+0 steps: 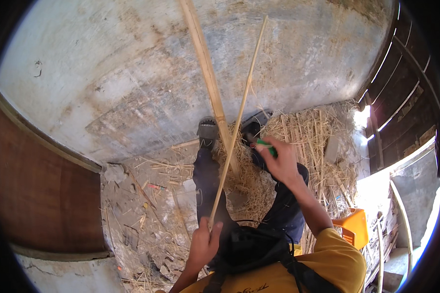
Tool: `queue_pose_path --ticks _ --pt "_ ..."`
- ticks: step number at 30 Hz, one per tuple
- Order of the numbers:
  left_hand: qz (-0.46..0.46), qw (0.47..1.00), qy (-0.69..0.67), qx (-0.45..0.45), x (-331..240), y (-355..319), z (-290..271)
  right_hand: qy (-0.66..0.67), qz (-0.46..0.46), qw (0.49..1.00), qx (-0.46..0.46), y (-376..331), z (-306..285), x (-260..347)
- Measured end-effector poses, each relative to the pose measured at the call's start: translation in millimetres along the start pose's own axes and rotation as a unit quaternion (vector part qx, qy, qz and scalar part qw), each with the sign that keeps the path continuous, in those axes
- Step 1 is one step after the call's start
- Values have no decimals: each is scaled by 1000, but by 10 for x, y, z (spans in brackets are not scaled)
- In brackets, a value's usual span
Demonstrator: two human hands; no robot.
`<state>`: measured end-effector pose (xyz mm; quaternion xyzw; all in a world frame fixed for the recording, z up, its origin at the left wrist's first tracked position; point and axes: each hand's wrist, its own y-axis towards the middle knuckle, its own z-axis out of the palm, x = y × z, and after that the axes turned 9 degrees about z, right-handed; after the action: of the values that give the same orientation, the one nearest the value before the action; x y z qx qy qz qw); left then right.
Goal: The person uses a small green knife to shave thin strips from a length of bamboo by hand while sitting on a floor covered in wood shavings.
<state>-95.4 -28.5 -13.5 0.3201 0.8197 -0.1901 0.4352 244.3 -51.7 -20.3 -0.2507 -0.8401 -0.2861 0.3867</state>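
A long thin bamboo strip (243,105) slants up and away from my left hand (204,245), whose fingers are closed round its near end. My right hand (281,160) is closed on a green-handled tool (267,147) just right of the strip; the tool's working end is blurred against my dark shoe. Behind the strip, a thicker split bamboo pole (205,63) leans up along the wall. Its lower end stands between my feet among pale shavings (252,188). The strip crosses in front of this pole.
A stained plaster wall (146,73) rises ahead. Straw-like shavings and split bamboo pieces (298,129) cover the floor at right. An orange plastic chair or crate (359,228) is beside my right elbow. A brown wooden panel (44,185) stands at left, dark slatted boards (401,97) at right.
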Motion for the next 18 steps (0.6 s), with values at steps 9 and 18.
queue_pose_path --ticks 9,18 --pt "64 995 -60 -55 -310 615 98 57 -154 985 61 -547 148 289" --pt "118 990 -57 -49 -398 841 198 20 -194 979 53 -589 52 424"
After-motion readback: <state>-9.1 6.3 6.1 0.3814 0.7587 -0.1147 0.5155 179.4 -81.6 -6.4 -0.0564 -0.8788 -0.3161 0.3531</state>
